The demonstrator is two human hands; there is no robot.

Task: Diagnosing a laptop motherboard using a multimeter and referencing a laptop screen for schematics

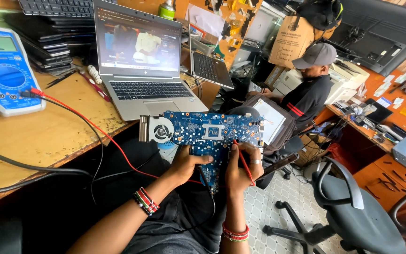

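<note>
Above the lap, left hand [187,165] grips circuit board [212,131].

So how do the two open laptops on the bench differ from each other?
The silver laptop faces the camera with its screen lit and showing a video; the smaller laptop behind it is turned sideways, its screen seen almost edge-on. The silver laptop has a pale deck with dark keys, while the smaller laptop's deck looks dark all over. Both stand open on the wooden bench.
</note>
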